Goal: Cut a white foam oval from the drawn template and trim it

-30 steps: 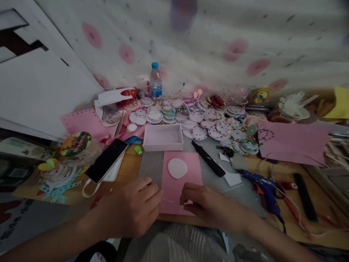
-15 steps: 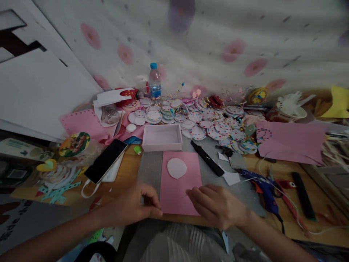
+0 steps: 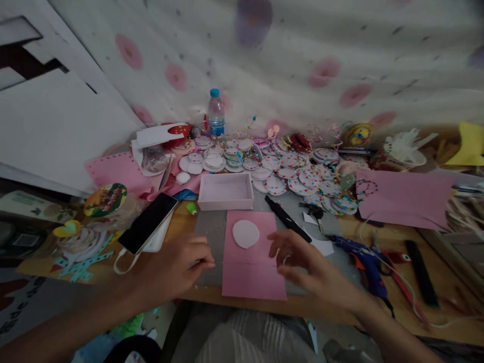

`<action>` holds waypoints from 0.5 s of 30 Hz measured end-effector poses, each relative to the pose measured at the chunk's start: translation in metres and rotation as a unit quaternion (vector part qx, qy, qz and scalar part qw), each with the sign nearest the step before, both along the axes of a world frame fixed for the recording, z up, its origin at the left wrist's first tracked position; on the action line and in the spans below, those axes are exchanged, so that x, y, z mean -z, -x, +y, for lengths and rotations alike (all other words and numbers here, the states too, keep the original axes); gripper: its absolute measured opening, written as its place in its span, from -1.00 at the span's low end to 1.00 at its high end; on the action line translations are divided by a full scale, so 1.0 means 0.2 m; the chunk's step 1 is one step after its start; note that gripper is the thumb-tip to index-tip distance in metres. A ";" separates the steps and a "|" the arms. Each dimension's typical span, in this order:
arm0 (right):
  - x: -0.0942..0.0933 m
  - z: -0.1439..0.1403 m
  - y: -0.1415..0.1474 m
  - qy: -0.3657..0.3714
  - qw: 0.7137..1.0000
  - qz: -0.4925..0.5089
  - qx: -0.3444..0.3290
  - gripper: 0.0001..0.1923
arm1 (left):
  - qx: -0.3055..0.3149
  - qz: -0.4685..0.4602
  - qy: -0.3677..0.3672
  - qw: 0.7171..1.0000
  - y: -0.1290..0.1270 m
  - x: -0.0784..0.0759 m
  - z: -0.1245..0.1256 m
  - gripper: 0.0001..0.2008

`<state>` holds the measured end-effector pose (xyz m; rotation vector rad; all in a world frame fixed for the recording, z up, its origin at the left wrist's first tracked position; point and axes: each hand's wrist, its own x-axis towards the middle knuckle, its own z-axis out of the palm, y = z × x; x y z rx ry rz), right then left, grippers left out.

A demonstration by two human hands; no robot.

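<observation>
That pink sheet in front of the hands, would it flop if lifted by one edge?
Probably it bends: the pink sheet lies thin and flat on the grey mat. It looks light, so a push likely slides it. The pale disc resting on it might slip off.

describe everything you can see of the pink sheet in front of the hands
The pink sheet is a matte rectangle, like craft foam or paper, lying flat on a grey mat at the table's near edge. A faint crease crosses it. A pale round disc rests on its upper half. The left hand hovers beside its left edge and the right hand over its right edge; contact is unclear.
</observation>
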<state>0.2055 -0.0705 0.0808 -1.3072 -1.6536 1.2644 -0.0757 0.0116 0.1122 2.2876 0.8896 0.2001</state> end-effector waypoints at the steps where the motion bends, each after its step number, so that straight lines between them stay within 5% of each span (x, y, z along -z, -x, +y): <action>1: 0.00 0.01 -0.01 0.100 0.992 0.070 -0.013 -0.64 | 0.046 0.000 -0.112 0.993 0.00 -0.03 0.01 -0.75; 4: 0.03 0.05 -0.01 0.304 0.931 0.194 -0.061 -0.54 | 0.164 0.003 -0.365 0.917 -0.02 -0.10 0.02 -0.72; 7: 0.06 0.08 0.02 0.397 0.883 0.226 -0.110 -0.52 | 0.216 -0.004 -0.497 0.840 -0.03 -0.13 0.00 -0.74; 11: 0.07 0.07 0.08 0.416 0.866 0.240 -0.140 -0.60 | 0.262 -0.008 -0.547 0.795 -0.02 -0.12 -0.03 -0.77; 15: 0.07 0.07 0.09 0.401 0.888 0.182 -0.132 -0.67 | 0.262 -0.004 -0.541 0.799 -0.01 -0.10 -0.04 -0.77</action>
